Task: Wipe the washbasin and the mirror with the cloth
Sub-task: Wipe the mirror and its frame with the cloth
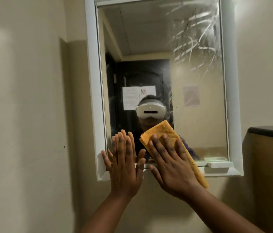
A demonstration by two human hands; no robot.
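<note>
At the lower edge of the white-framed wall mirror (162, 64), your right hand (171, 165) presses the folded orange cloth (161, 132) flat under straight, spread fingers (156, 142), cloth showing beyond the fingertips. Your left hand (124, 167) rests open-palmed against the glass near the bottom left corner.

A folded orange cloth (162, 132) is lying flat against the smeared, white-framed mirror (199, 98), under the right hand (171, 167).

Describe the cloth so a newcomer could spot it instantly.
Find the white-framed mirror on the beige wall. At its lower edge, the right hand presses a folded orange cloth flat against the glass. It is the only brightly coloured thing there; the left hand beside it is bare.
</note>
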